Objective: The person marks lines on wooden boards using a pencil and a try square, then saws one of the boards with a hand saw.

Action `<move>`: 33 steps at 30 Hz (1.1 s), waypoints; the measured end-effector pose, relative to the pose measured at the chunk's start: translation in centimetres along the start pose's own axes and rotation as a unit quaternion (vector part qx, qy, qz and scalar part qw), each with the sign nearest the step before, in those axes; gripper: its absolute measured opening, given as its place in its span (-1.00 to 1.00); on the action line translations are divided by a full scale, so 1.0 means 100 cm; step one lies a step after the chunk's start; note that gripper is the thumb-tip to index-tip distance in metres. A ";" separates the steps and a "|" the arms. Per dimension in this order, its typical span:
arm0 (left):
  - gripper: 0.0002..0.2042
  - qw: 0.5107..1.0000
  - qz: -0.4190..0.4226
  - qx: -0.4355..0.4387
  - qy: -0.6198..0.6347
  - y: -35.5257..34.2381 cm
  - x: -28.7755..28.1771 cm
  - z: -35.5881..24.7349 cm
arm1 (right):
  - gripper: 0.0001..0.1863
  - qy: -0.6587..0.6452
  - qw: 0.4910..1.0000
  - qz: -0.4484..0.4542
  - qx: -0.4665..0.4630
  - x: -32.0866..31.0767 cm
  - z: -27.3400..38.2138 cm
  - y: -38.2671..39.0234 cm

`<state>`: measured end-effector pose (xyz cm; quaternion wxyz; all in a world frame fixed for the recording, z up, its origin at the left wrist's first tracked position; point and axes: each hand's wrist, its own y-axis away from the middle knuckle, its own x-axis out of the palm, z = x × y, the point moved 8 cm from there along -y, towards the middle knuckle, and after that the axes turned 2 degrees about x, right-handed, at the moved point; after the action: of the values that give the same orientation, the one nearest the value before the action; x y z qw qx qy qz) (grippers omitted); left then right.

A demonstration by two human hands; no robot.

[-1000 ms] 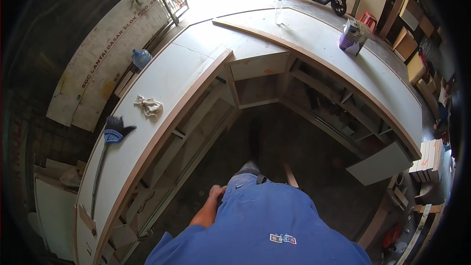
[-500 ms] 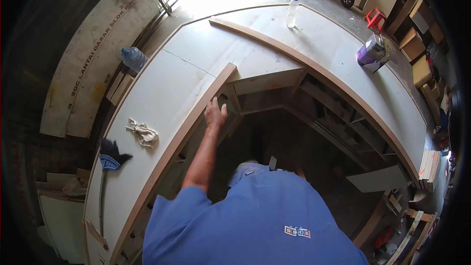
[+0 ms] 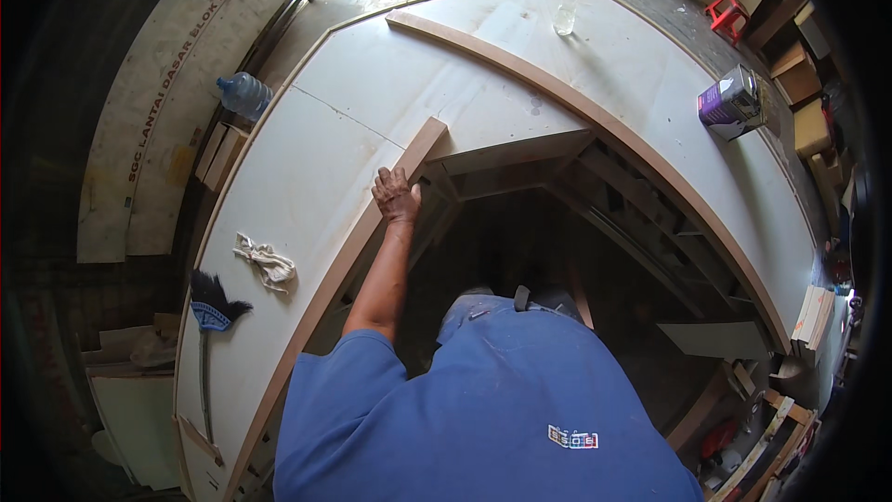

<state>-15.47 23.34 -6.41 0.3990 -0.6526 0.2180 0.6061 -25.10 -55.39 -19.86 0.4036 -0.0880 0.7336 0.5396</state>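
Observation:
My left hand (image 3: 397, 196) lies palm down over the left wooden strip (image 3: 321, 305), close to its far end. Its fingers are apart and rest on the strip's top, with the thumb toward the inner side. The strip runs along the inner edge of a large white tabletop (image 3: 321, 163). A second long wooden strip (image 3: 548, 88) crosses the far part of the top and bends down along its right side. My right hand does not show; my blue-shirted body hides that side. Below the opening is dark framework (image 3: 632, 191).
On the tabletop are a crumpled white cloth (image 3: 268, 262), a black-bristled brush (image 3: 214, 305), a clear bottle (image 3: 569, 5), a purple-and-grey can (image 3: 731, 104) and stacked wood pieces (image 3: 813, 318). A large blue water bottle (image 3: 244, 96) stands beyond the left edge. A red stool (image 3: 728, 17) is at far right.
My left hand has come down from above the opening, slightly left, onto the wooden strip. The view has shifted a little, so the far objects sit differently in the picture.

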 end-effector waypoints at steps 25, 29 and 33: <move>-0.40 0.995 0.050 -0.075 0.048 -0.008 0.008 -0.006 | -0.24 0.034 0.999 0.021 -0.022 -0.027 0.019 -0.070; -0.40 0.993 -0.027 -0.090 0.071 0.022 -0.022 -0.029 | -0.24 0.038 0.998 0.029 -0.028 -0.017 0.013 -0.076; -0.40 0.989 0.002 -0.059 0.134 0.091 -0.016 -0.080 | -0.24 0.061 0.996 -0.001 -0.067 -0.028 0.017 -0.062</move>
<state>-17.81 11.43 -7.58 0.3257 -0.7497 0.2352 0.5258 -18.97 -57.26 -22.56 0.3517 -0.1483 0.7191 0.5808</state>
